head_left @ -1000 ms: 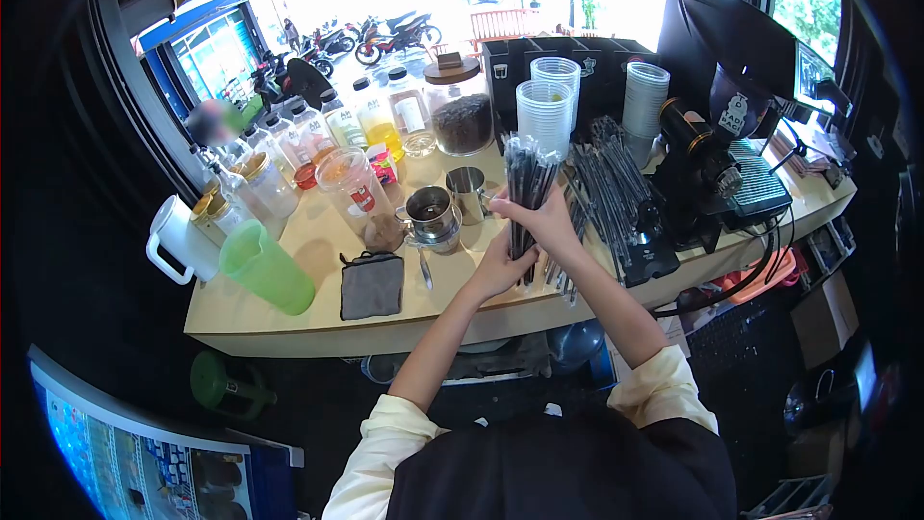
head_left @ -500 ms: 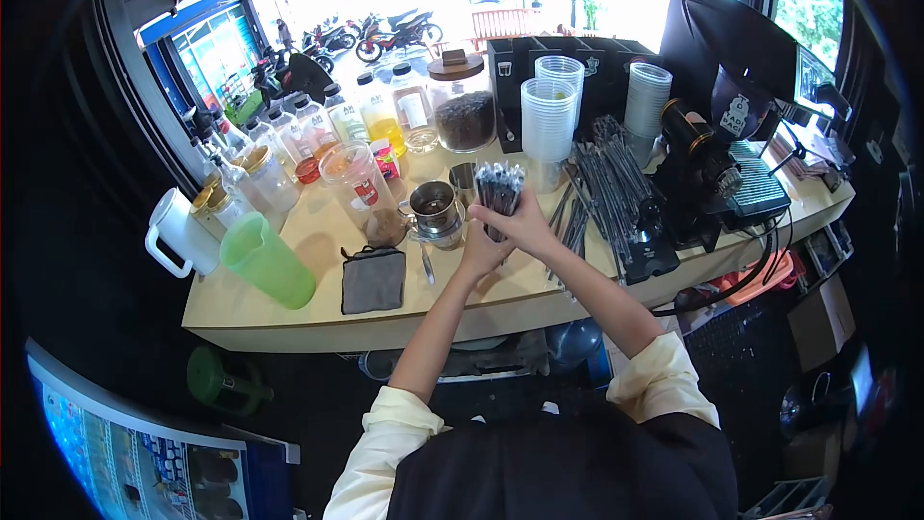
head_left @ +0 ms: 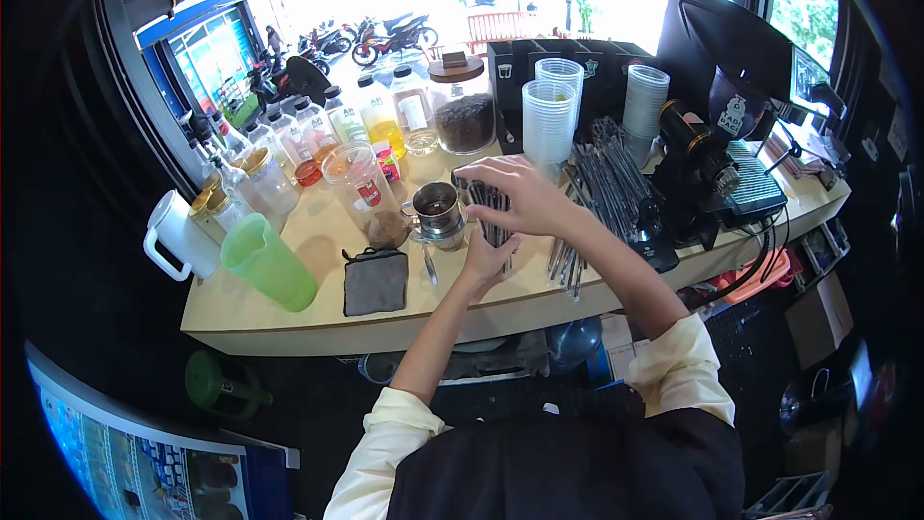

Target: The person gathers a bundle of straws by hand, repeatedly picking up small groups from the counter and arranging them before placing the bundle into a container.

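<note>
A bundle of thin black straws in clear wrappers (head_left: 492, 215) stands roughly upright over the counter's front middle. My left hand (head_left: 489, 258) is wrapped round its lower part. Over the top ends arches my right hand (head_left: 525, 195), fingers stretched out to the left and thumb apart below them; whether the palm presses on the ends is hidden. Just left of the bundle stands a metal drip filter (head_left: 438, 212), with a spoon (head_left: 429, 265) in front of it. To the right lies a spread pile of more wrapped straws (head_left: 611, 183).
Bottles (head_left: 375, 120), a jar of dark beans (head_left: 464, 123) and stacked plastic cups (head_left: 549, 125) line the back. A green pitcher (head_left: 269, 265), white jug (head_left: 183, 236) and grey pouch (head_left: 375, 282) sit left. An espresso machine (head_left: 712, 173) stands right.
My right hand has gone from gripping the bundle's side to lying over its top, fingers extended. The bundle looks lower, still in my left hand.
</note>
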Demonstrator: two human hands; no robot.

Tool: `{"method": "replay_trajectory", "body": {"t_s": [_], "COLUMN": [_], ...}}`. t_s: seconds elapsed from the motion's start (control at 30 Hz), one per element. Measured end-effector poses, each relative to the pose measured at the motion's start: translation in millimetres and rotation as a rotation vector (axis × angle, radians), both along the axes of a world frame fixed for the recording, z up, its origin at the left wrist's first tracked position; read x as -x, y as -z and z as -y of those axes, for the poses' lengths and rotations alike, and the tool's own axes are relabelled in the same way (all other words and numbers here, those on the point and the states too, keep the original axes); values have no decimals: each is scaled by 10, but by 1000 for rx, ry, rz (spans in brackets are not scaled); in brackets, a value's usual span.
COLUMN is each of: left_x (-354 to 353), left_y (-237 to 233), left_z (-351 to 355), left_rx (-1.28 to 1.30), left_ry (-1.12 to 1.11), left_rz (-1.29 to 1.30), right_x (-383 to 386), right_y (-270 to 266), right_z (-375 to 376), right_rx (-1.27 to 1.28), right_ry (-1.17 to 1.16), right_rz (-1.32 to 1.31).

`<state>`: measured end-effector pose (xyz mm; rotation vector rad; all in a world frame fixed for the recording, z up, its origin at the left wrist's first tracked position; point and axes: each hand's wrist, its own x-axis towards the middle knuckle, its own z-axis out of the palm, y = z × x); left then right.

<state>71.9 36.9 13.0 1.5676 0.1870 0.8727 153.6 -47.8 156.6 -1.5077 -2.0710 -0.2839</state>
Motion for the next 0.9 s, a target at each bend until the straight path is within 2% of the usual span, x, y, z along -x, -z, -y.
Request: {"method": "replay_trajectory", "body": {"t_s": [0.1, 0.17, 0.2, 0.23, 0.3, 0.33, 0.43, 0.47, 0.57, 0.63, 0.7, 0.73, 0.83, 0.9], "left_x": [57, 98, 122, 141, 164, 171, 181, 178, 237, 128, 13, -56, -314, -633], "left_y": [-121, -227, -320, -408, -586, -669, -862, -880, -1148, -1232, -1428, -1563, -1972, -2110], "left_z": [-5, 7, 30, 51, 85, 101, 154, 49, 79, 24, -66, -101, -177, -301], "left_rx": [34, 75, 72, 67, 31, -3, -163, -292, -397, -309, -306, -310, -617, -757], "left_ry": [33, 66, 84, 104, 142, 173, 218, 258, 341, 433, 263, 271, 31, -64], "left_rz": [-27, -46, -38, -32, -81, -131, -110, -289, -154, -103, -158, -154, -103, -99], "right_x": [18, 60, 42, 27, 59, 100, 199, 238, 99, -95, -358, -532, -1135, -1632], "right_y": [-125, -149, -90, -47, -51, -103, -221, -255, -373, -520, -707, -822, -1229, -1485], "right_z": [56, 112, 79, 40, 0, 45, 78, 72, 95, 139, 165, 179, 145, 40], "right_rx": [-150, -150, -112, -118, 59, 153, 168, 94, 65, 17, -55, -79, -197, -311], "right_ry": [-76, -49, -34, -29, -183, -188, -119, -105, -63, -59, -89, -140, -5, -26], "right_rz": [-41, -628, -796, -794, -1093, -1176, -1237, -1291, -1362, -1361, -1375, -1353, -1277, -1215]}}
